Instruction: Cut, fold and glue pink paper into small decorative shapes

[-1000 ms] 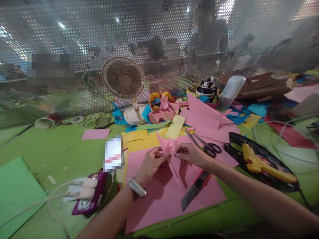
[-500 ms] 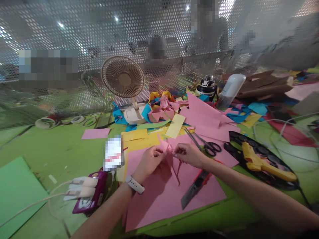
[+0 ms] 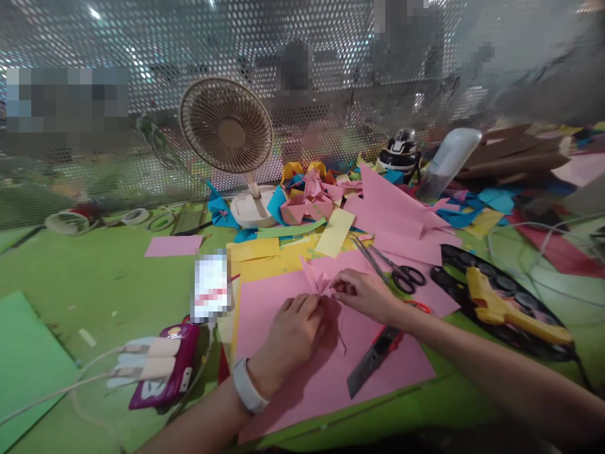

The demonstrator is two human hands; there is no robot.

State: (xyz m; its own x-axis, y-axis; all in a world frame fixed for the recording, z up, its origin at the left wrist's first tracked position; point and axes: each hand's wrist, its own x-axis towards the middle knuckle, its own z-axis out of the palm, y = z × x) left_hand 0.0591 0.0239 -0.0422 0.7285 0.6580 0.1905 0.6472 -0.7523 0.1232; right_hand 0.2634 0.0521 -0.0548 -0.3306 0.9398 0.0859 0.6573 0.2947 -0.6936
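Note:
Between my hands is a small piece of folded pink paper (image 3: 316,275) with pointed tips, above a large pink sheet (image 3: 269,309). My left hand (image 3: 295,331) is closed at its lower end, knuckles up, hiding part of it; a white band is on that wrist. From the right, my right hand (image 3: 362,293) pinches the paper's edge, thumb against fingers. A thin strip hangs under the hands. On the sheet by my right forearm lies a utility knife (image 3: 373,359) with a wide blade and red-black handle. Scissors (image 3: 401,274) with black handles lie beyond my right hand.
A yellow glue gun (image 3: 501,309) rests on a black tray at right. A fan (image 3: 231,132), crumpled coloured paper (image 3: 314,195) and a bottle (image 3: 451,161) stand at the back. To the left are a blurred phone (image 3: 211,287) and a purple power block (image 3: 177,359) with cables.
My left hand has turned over and slid down the folded pink paper, its knuckles now upward. The right hand stays at the paper's edge. The camera view has shifted slightly.

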